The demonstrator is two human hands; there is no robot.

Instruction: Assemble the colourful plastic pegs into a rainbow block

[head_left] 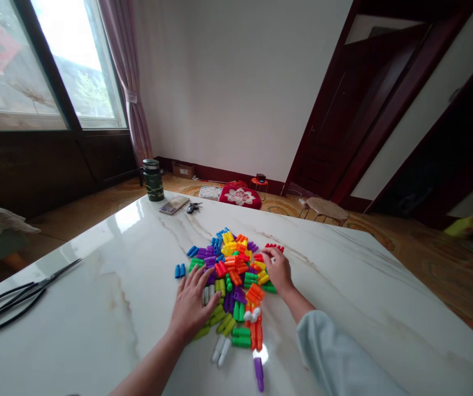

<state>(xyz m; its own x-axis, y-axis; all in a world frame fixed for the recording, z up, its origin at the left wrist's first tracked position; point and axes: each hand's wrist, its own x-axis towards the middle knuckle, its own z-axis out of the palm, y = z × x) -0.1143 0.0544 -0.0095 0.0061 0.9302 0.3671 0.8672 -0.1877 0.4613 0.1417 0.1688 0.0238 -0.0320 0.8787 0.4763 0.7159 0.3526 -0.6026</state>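
Many coloured plastic pieces [236, 263] lie heaped between the fingers: left hand [192, 303] spread against them, right hand [279, 270] curled, pinching or not I can't tell. Picking through seems the step; next calls for a neat pinch.

Domestic interior; a room in a home. Window [90, 66], dark-framed, daylight and greenery beyond. Curtain [126, 60], mauve, tied back. Wall [228, 82], plain, pale, with dark red skirting [220, 175]. Door [356, 110], dark red, panelled. Floor [410, 258], patterned. Stool [327, 209], round-topped. Cushion [236, 203], red, white flower motif. Table [75, 341], glossy, marble-look, bearing camouflage flask [154, 181], phone [174, 205] and keys [194, 208], ordinary household belongings
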